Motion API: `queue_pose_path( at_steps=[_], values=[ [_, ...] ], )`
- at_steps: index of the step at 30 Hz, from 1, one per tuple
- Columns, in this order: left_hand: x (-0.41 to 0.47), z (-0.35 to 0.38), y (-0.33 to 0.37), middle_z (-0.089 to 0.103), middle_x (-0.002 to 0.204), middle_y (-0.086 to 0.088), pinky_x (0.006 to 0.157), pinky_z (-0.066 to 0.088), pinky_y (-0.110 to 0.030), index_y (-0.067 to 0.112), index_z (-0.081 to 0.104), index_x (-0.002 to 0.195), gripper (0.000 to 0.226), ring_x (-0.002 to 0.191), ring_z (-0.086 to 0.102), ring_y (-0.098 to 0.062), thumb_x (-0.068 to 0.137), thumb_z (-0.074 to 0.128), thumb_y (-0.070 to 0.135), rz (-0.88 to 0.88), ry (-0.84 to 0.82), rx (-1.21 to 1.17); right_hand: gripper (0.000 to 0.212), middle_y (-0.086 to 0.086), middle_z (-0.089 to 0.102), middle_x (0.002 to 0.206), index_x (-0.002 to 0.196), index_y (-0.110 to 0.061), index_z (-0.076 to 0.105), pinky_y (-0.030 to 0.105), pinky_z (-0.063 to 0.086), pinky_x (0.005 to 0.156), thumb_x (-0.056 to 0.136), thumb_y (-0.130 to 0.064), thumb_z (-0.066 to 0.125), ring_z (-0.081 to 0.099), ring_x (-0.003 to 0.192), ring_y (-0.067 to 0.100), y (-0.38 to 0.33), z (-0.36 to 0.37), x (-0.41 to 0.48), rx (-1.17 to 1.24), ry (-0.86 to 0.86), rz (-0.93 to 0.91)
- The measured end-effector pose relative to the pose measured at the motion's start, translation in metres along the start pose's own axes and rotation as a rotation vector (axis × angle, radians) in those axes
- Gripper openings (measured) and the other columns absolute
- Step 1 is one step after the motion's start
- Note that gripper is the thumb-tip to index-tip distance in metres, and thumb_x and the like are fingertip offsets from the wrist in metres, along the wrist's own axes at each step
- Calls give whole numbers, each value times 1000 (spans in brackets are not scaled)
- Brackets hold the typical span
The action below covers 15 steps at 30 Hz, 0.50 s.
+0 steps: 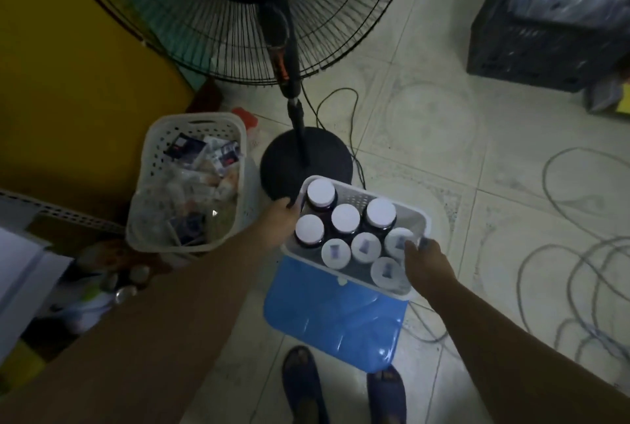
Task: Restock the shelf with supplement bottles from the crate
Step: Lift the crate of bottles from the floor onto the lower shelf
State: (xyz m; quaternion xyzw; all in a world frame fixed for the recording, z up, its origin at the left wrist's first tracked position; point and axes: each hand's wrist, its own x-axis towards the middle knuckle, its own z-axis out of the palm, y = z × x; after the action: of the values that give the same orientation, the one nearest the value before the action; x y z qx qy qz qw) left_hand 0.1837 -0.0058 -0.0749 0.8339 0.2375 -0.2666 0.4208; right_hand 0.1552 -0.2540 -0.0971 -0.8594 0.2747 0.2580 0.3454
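Observation:
A white plastic crate (417, 219) is held over the tiled floor, just below the middle of the view. Inside it stand several dark supplement bottles (345, 219) with white caps, some caps bearing a small purple mark. My left hand (280, 217) grips the crate's left rim. My right hand (426, 261) grips its near right corner. Under the crate lies a blue plastic folder (334, 318). The edge of a shelf (61, 214) shows at the far left.
A black standing fan (296, 89) rises right behind the crate, its round base (305, 158) on the floor. A second white basket (191, 181) full of packets stands to the left. Cables (579, 270) coil on the right floor. A black crate (545, 48) sits far right.

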Motion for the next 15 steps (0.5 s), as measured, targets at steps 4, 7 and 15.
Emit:
queue_pose_path(
  at_steps=[4, 7, 15],
  values=[
    [21, 10, -14, 62, 90, -17, 73, 40, -30, 0, 62, 92, 24, 83, 55, -25, 94, 46, 17, -20, 34, -50, 40, 25, 52, 126, 128, -2, 43, 37, 38, 88, 94, -23, 39, 51, 111, 39, 3, 15, 13, 231, 59, 178],
    [28, 18, -18, 63, 96, -18, 77, 41, -32, 1, 63, 95, 20, 88, 56, -25, 92, 47, 13, -51, 25, -39, 40, 30, 54, 116, 121, 5, 48, 38, 41, 84, 97, -24, 34, 53, 101, 40, 11, 19, 20, 161, 38, 184],
    [-12, 6, -26, 58, 78, -8, 70, 39, -29, 8, 54, 76, 17, 78, 54, -22, 91, 46, 10, -73, 78, -81, 44, 14, 59, 84, 103, 1, 57, 29, 35, 60, 95, -40, 39, 52, 71, 23, -2, -12, 0, 96, 10, 29]
  ],
)
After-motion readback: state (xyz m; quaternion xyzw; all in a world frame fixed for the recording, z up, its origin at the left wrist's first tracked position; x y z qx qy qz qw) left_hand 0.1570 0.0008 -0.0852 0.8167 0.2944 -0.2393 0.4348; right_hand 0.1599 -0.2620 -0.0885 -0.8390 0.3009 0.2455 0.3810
